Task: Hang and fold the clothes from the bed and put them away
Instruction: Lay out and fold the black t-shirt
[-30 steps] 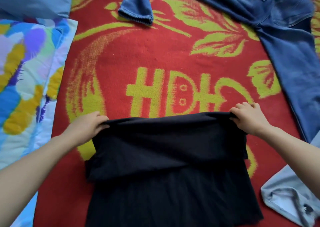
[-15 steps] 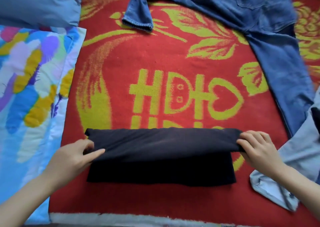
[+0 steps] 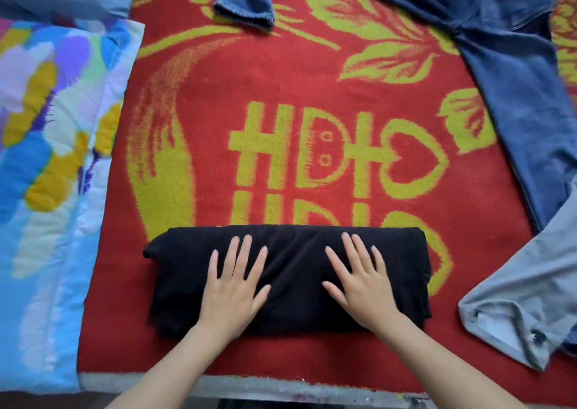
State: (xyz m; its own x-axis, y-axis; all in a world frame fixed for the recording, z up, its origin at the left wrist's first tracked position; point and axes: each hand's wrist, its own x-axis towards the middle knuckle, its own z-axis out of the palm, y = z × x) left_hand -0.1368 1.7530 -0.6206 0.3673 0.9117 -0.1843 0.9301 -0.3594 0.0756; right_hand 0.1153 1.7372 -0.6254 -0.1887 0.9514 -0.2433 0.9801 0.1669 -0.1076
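Pressing flat on the folded black garment, the left hand and the right hand lie side by side with straight, spread fingers. The garment rests on the red blanket near the bed's front edge. Jeans lie beyond, a grey shirt at the right, a colourful quilt at the left.

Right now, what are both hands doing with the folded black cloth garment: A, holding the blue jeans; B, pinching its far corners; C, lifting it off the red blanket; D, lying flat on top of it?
D: the left hand and the right hand lie palm-down, fingers straight, on the folded black cloth garment.
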